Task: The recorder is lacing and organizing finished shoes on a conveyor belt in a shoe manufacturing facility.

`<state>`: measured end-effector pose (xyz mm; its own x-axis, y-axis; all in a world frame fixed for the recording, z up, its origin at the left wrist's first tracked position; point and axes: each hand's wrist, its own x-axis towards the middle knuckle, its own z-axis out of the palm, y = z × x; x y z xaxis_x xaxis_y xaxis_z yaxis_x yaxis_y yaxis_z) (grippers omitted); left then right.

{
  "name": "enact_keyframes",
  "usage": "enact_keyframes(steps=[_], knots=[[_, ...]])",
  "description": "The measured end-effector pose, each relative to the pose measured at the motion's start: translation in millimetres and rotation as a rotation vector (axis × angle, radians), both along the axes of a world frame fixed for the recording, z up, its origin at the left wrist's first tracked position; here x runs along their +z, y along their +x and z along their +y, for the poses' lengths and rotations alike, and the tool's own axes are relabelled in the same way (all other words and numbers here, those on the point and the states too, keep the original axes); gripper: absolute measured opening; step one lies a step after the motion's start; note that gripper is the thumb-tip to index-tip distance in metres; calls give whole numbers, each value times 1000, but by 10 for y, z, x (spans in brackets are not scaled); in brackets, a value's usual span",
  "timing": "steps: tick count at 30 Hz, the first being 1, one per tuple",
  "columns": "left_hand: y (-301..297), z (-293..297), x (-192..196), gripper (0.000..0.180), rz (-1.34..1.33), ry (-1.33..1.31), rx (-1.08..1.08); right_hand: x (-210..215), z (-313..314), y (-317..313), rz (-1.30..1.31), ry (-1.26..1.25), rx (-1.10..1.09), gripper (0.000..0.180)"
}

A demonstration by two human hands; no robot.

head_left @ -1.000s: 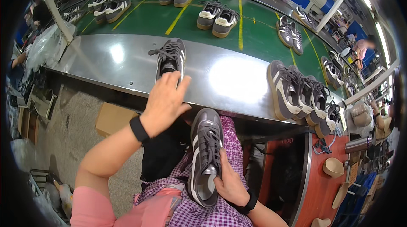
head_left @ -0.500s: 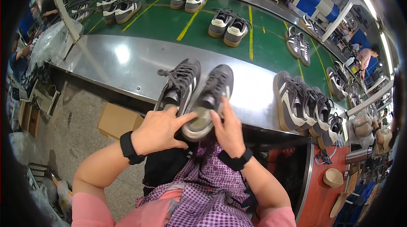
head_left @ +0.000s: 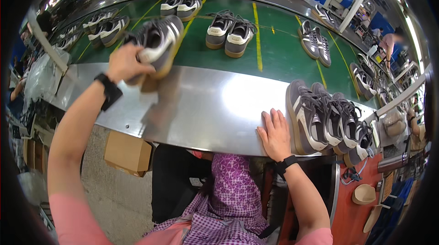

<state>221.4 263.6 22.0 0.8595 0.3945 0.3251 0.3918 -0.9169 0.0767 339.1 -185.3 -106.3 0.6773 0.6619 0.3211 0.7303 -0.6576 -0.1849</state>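
At the left, my left hand grips a pair of dark grey sneakers by the heel end, fingers closed round it. The pair is blurred and raised above the steel ledge, near the edge of the green conveyor belt. One shoe mostly hides the other. My right hand lies flat on the ledge with fingers spread and nothing in it. Just right of it stands a row of several similar sneakers, white-striped and gum-soled.
On the belt, between yellow lines, are more sneaker pairs, the closest being the middle pair. Below the ledge sits a cardboard box. A red surface at the right holds a tan bowl. Other people work beyond the belt.
The pair that lay before me on the ledge has been lifted in my left hand, up and left toward the belt. My right hand has let go and moved right onto the ledge.
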Motion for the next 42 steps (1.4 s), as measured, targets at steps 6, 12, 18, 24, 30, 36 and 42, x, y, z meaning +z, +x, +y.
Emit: enact_keyframes(steps=[6,12,18,24,30,36,42], knots=[[1508,-117,-238,67,-80,71,-257,79,12,-20,69,40,2,49],[2684,-1024,-457,80,62,224,-251,151,7,-4,157,43,-10,50],[3023,-888,-500,77,431,88,-293,166,18,-1,188,110,2,50],[2355,-1378,-144,69,312,5,-394,51,4,34,186,169,22,47],[935,-2017,11,68,264,-97,-586,-9,-41,56,276,423,-57,49],[-76,-2199,-145,41,1,-482,-644,-36,-36,54,235,422,-13,50],[-260,-2110,-575,47,-352,-491,-279,-94,-11,68,94,372,-19,42]])
